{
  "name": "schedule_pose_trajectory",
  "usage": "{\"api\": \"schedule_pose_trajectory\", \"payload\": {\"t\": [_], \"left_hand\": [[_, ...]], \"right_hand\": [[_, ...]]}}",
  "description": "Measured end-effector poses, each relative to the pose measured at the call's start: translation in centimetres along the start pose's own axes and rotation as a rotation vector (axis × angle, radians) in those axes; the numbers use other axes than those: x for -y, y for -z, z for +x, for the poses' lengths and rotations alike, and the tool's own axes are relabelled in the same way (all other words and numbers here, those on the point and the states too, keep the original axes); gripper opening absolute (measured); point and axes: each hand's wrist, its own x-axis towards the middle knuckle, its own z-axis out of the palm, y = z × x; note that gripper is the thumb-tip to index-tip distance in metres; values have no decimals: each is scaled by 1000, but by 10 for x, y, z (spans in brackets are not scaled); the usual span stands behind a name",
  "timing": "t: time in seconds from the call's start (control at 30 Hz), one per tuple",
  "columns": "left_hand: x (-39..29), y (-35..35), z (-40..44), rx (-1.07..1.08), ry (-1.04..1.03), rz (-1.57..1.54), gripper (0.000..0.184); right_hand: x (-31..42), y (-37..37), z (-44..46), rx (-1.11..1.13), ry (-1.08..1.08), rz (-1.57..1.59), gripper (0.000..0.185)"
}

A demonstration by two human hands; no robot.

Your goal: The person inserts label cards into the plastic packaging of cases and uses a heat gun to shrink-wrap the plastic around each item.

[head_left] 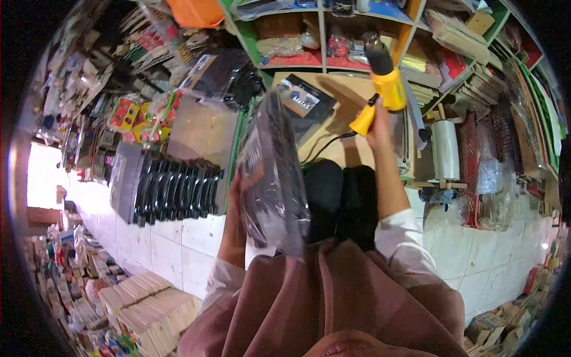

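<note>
My left hand (235,189) is closed on the left edge of a dark package wrapped in shiny clear plastic film (270,178), held upright in front of my body. Part of that hand is hidden behind the package. In my right hand (379,128) is a yellow heat gun (388,89), gripped by its handle, its black nozzle toward the shelves. A black cord (330,144) runs from the handle down toward my lap. On the wooden table (351,89) lies a flat black package with a printed label (304,98), just beyond the wrapped one.
Several black wrapped packages (178,190) stand in a row on the left, with more dark packages (220,77) stacked behind. Shelves (291,58) with bagged goods line the back. A roll of clear film (445,150) is on the right. Cardboard bundles (146,303) sit lower left.
</note>
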Motion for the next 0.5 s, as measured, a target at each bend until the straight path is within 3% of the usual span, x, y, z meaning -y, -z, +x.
{"api": "schedule_pose_trajectory", "payload": {"t": [0.03, 0.07, 0.1, 0.17, 0.23, 0.3, 0.4, 0.47, 0.5], "left_hand": [[8, 39, 21, 2, -22, -13, 54], [1, 47, 30, 146, 63, -144, 55], [-5, 54, 38, 279, 165, -260, 56], [-19, 16, 41, 851, 596, -718, 53], [-30, -54, -16, 671, 422, -859, 49], [-27, -58, -25, 665, 443, -977, 46], [-4, -12, -3, 760, 632, -1120, 46], [14, -22, -12, 642, 593, -1213, 48], [23, -24, -13, 698, 665, -1321, 50]], "right_hand": [[24, -11, -23, 73, -52, 108, 31], [47, -24, -49, 144, -108, 218, 24], [66, -38, -76, 166, -38, 174, 27], [81, -40, -116, 258, 23, 150, 37], [86, -37, -156, 273, 1, 143, 36], [90, -31, -193, 261, -60, 104, 35], [96, -20, -253, 343, -95, -134, 40], [98, -20, -273, 396, -160, -159, 41], [98, -16, -277, 441, -161, -250, 52]]}}
